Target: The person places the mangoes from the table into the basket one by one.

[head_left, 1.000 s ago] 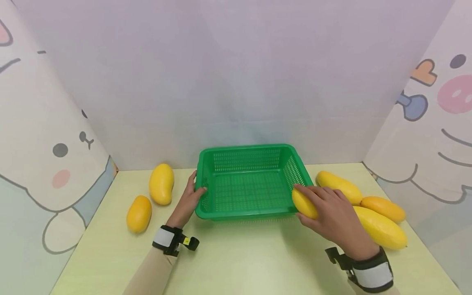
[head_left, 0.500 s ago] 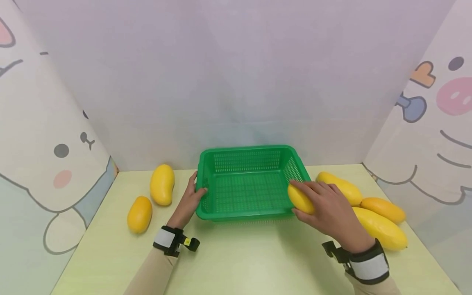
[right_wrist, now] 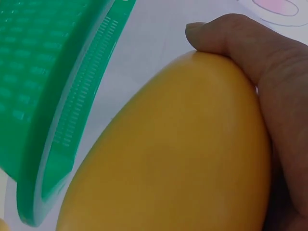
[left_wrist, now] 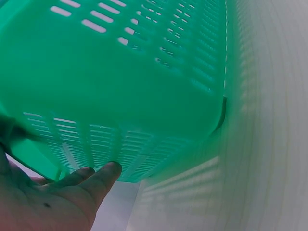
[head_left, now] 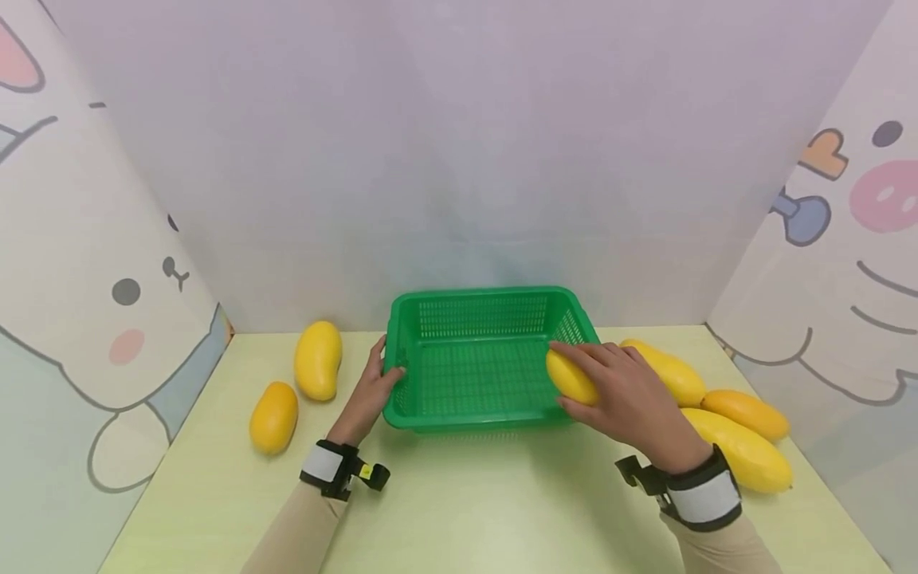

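Two yellow mangoes [head_left: 318, 360] left, three mangoes [head_left: 746, 459] right, pale green table [head_left: 473, 502], cartoon wall panels [head_left: 93, 263]

Basket [head_left: 495, 359] perforated green plastic (slightly glossy); mango [head_left: 570, 376] smooth, matt.

No readable text, label, brand, number or sign shows in any view. The side panels carry only cartoon drawings without lettering. A small yellow tag [head_left: 363, 470] sits on the left wrist strap, but it is too small to tell whether anything is printed on it.
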{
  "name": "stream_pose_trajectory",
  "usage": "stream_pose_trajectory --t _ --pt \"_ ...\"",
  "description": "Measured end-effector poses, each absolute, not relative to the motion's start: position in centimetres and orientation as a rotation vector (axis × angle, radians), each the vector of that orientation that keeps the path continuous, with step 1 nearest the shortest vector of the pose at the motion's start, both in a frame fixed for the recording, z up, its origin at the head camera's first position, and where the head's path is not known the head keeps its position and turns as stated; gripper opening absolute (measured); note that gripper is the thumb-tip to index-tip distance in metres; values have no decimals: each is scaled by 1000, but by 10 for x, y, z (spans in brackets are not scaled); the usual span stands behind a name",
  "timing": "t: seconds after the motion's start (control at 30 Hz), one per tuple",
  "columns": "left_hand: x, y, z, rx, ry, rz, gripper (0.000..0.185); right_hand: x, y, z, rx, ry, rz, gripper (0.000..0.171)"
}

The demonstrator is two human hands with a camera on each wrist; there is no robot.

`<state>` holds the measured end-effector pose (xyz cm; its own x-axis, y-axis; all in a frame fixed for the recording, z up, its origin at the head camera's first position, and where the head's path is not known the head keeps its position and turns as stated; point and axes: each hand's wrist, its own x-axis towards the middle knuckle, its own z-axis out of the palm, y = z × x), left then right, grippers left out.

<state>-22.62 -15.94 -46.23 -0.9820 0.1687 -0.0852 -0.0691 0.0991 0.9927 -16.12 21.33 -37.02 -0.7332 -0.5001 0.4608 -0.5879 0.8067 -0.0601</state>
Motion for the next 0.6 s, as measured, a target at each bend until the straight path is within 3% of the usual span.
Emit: stream_pose_trajectory --t 0.6 --pt "-228 -158 -460 107 2159 2000 72 -180 191 -354 904 -2626 269 71"
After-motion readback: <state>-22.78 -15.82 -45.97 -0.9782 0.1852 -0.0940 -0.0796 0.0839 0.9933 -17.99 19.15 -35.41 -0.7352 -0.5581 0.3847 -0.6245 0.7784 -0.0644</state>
